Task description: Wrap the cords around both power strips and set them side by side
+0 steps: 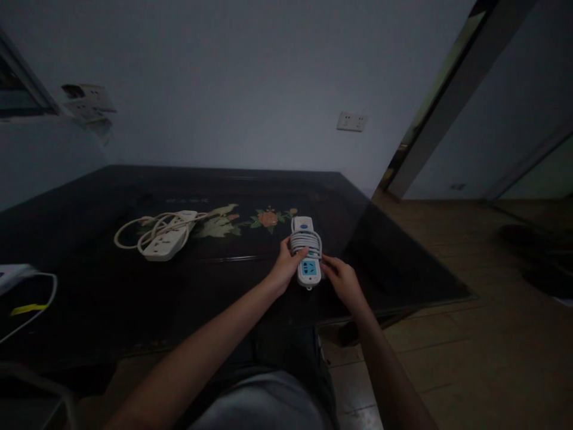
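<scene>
The power strip (308,269) is clasped by the left hand (285,266), apparently so the wound cord (305,241) is kept tight; at the power strip's right edge, any pinch by the right hand (342,279) cannot be confirmed.

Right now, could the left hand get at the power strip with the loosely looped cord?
Probably yes: nothing visible blocks the tabletop between the left hand and the loosely corded strip, though the hand grips the wrapped strip and would likely need to release it first.

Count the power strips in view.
2 clearly: a cord-wrapped strip between the left hand and right hand, and a second strip farther left. A white item cut off at the left edge could be another.
</scene>
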The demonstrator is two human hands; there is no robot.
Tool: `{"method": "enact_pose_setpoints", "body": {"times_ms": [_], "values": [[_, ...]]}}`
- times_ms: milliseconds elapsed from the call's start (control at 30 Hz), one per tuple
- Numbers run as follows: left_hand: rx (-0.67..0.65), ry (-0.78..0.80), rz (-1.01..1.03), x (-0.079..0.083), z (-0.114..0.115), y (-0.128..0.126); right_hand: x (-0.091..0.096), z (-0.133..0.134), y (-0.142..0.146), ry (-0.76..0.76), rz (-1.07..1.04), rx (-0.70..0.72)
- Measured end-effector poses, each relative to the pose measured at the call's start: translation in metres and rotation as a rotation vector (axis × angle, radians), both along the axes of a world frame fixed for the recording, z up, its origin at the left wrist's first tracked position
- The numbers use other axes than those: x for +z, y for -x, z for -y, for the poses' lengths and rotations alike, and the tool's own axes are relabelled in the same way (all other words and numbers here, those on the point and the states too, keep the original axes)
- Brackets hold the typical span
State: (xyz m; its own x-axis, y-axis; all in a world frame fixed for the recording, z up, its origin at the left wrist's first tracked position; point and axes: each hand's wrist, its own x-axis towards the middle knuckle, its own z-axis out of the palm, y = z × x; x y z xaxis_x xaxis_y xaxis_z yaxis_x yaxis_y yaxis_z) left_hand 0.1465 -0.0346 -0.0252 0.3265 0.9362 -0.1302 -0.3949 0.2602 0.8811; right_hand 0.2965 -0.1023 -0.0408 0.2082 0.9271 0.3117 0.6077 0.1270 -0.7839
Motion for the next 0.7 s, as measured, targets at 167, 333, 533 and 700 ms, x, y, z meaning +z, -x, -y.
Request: {"method": "enact_pose_setpoints", "body": {"times_ms": [167,333,533,700], "values": [[-0.003,-0.098,-0.216,-0.004,-0.018,-0.018,-0.005,-0.012,-0.015,0.032,0.207,-0.066],[-0.028,-0.303,-0.638,0.002,-0.033,-0.022,-0.007,-0.019,-0.02,0.054,0.355,-0.134],[-0.13,-0.46,-0.945,0.011,-0.042,-0.021,-0.004,-0.018,-0.016,0.113,0.514,-0.174],[-0.162,-0.567,-1.199,0.015,-0.04,-0.02,0.006,-0.018,-0.008,0.173,0.63,-0.195]]}}
